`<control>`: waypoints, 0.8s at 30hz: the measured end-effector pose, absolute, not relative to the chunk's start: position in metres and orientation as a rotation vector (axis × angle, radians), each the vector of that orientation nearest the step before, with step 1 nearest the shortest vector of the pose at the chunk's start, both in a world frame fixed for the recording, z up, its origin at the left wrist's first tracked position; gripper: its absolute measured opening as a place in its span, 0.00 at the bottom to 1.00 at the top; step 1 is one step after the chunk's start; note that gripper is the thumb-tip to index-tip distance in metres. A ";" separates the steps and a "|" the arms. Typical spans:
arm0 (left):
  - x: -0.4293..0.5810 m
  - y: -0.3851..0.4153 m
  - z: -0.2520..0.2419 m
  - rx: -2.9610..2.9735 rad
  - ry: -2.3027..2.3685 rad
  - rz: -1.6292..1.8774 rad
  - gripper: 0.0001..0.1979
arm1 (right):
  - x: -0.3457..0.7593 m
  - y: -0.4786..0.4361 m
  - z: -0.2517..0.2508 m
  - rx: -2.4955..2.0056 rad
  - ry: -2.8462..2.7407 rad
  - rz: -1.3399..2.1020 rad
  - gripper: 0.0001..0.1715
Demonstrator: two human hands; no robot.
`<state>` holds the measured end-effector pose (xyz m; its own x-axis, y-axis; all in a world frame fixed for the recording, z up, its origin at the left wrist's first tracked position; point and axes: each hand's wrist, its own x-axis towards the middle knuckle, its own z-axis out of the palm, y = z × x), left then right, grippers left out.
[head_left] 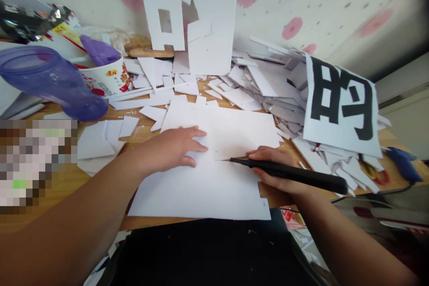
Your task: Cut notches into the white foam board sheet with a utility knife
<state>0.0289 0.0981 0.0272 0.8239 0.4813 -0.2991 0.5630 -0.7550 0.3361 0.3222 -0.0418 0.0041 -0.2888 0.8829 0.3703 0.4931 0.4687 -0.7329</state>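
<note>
At the left, a purple bottle (77, 91) stands beside a paper cup (109, 78), with white scraps (95, 140) on the desk (69, 173) nearer the person. The left hand (166, 149) rests palm down on a white board (201, 192), fingers spread and gripping nothing. The board lies beneath those fingers and reaches rightward to the other hand; its near edge runs close to the desk's front edge, and scraps crowd its far edge. Bare board lies between the hands and in front of them. The right hand (276, 154) has its fingers closed around a black cutter (311, 178), whose thin tip points left; whether it touches the board I cannot tell. Below this hand, the board's right edge is stepped. Farther right, a heap of offcuts (278, 80) fills the desk behind a printed sheet (342, 107), with a blue glue gun (404, 163) at the far right.
</note>
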 end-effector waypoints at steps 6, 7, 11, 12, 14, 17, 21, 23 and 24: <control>0.027 0.096 0.027 2.639 0.726 -0.204 0.20 | 0.340 -0.049 -0.008 -1.362 -1.584 0.729 0.13; 0.027 0.096 0.027 2.645 0.722 -0.198 0.20 | 0.342 -0.046 -0.008 -1.384 -1.528 0.707 0.13; 0.028 0.093 0.030 2.654 0.721 -0.196 0.19 | 0.339 -0.021 0.006 -1.329 -1.524 0.723 0.16; 0.029 0.093 0.031 2.651 0.729 -0.202 0.19 | 0.336 -0.011 0.012 -1.298 -1.577 0.764 0.16; 0.030 0.092 0.034 2.651 0.731 -0.212 0.19 | 0.329 0.010 0.023 -1.236 -1.720 0.865 0.14; 0.032 0.091 0.036 2.661 0.717 -0.208 0.19 | 0.319 0.038 0.030 -1.164 -1.873 1.027 0.11; 0.030 0.090 0.036 2.652 0.703 -0.193 0.18 | 0.313 0.056 0.022 -1.149 -1.882 1.104 0.11; 0.029 0.090 0.035 2.649 0.698 -0.183 0.19 | 0.313 0.057 0.016 -1.167 -1.859 1.092 0.11; 0.029 0.090 0.035 2.649 0.700 -0.179 0.19 | 0.313 0.056 0.015 -1.177 -1.850 1.083 0.11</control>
